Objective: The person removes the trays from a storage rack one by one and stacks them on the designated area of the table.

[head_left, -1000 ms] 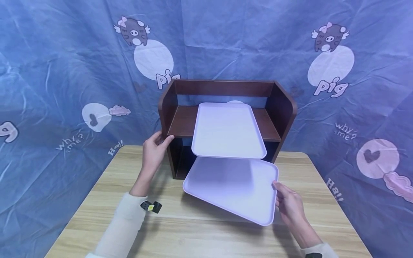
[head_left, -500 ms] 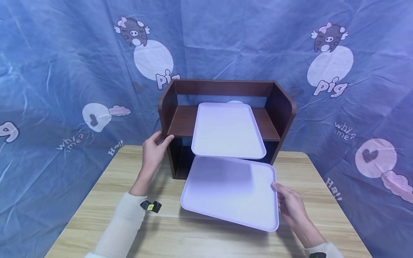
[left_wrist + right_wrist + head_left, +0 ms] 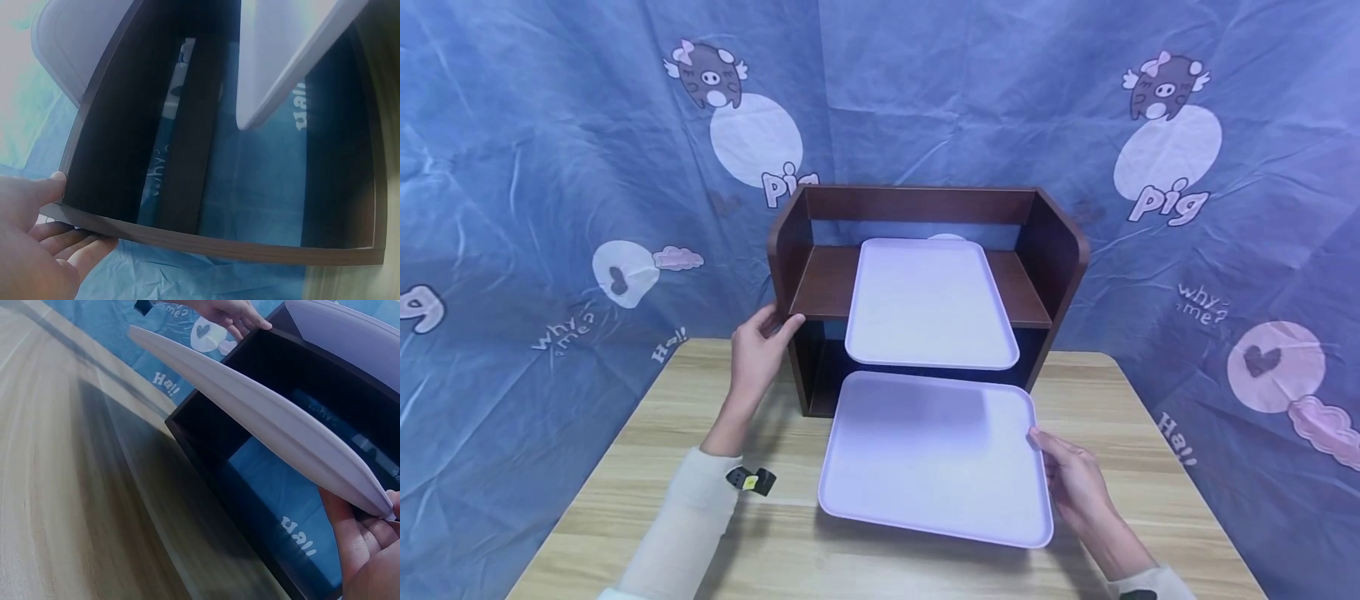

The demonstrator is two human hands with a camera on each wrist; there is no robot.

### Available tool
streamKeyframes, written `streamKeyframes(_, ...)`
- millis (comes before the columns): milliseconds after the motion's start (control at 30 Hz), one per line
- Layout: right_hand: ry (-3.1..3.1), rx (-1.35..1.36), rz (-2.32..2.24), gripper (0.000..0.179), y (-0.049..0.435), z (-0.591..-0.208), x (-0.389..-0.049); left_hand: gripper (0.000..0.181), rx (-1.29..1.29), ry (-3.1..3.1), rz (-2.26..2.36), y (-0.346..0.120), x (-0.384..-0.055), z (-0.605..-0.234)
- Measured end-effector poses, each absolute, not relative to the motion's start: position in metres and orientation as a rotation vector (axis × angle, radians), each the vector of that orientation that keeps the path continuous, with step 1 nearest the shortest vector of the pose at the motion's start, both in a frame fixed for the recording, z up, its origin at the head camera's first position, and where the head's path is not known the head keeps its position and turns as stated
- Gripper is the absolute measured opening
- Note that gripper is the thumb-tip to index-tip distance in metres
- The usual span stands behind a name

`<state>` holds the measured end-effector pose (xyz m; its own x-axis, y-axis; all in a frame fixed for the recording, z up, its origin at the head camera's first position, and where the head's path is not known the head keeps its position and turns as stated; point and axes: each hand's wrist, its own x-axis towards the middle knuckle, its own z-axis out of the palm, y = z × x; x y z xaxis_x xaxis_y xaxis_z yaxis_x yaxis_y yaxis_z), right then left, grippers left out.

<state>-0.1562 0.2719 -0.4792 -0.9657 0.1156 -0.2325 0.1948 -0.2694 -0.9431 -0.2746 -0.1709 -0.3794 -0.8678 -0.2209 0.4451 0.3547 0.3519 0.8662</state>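
Note:
A dark brown wooden shelf (image 3: 822, 287) with two levels stands on the table. My left hand (image 3: 758, 350) grips its left side panel, thumb on the front edge and fingers round the outside, as the left wrist view also shows. In front of the lower level, a pale lavender rectangular tray (image 3: 936, 462) hangs above the table. My right hand (image 3: 1077, 479) pinches this tray's right rim, thumb on top and fingers underneath. The right wrist view shows the tray's underside (image 3: 262, 419) raised off the tabletop. A second lavender tray (image 3: 931, 304) lies on the upper level, jutting past its front edge.
The light wood table (image 3: 850, 567) extends round the shelf. A blue cloth (image 3: 925, 100) printed with pigs hangs behind and at both sides. Inside the shelf's lower level, cloth shows through the open back in the left wrist view.
The held tray has come toward me, out from beneath the upper tray, and turned squarer to the shelf. My right hand has shifted slightly nearer. The left hand and upper tray stay put.

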Motion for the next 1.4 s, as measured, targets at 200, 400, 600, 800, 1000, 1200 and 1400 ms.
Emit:
streamKeyframes(200, 1.880, 0.423, -2.408, 0.031, 0.269, -0.483, -0.154, 0.045, -0.124, -2.123, -1.552, -0.171, -0.275, -0.380)
streamKeyframes(400, 1.891, 0.455, -2.379, 0.029, 0.265, -0.490, -0.152, 0.044, -0.119, -2.117, -1.553, -0.171, -0.276, -0.382)
streamKeyframes(600, 1.880, 0.463, -2.362, 0.028, 0.262, -0.496, -0.150, 0.044, -0.116, -2.114, -1.557, -0.171, -0.276, -0.382)
streamKeyframes(800, 1.888, 0.476, -2.348, 0.030, 0.259, -0.502, -0.148, 0.044, -0.123, -2.122, -1.544, -0.171, -0.275, -0.381)
streamKeyframes(1000, 1.889, 0.505, -2.318, 0.027, 0.258, -0.509, -0.147, 0.045, -0.115, -2.124, -1.551, -0.171, -0.274, -0.380)
streamKeyframes(1200, 1.891, 0.528, -2.294, 0.023, 0.255, -0.518, -0.145, 0.046, -0.126, -2.122, -1.556, -0.172, -0.275, -0.381)
streamKeyframes(1400, 1.903, 0.567, -2.277, 0.019, 0.252, -0.524, -0.145, 0.046, -0.134, -2.117, -1.567, -0.172, -0.275, -0.381)
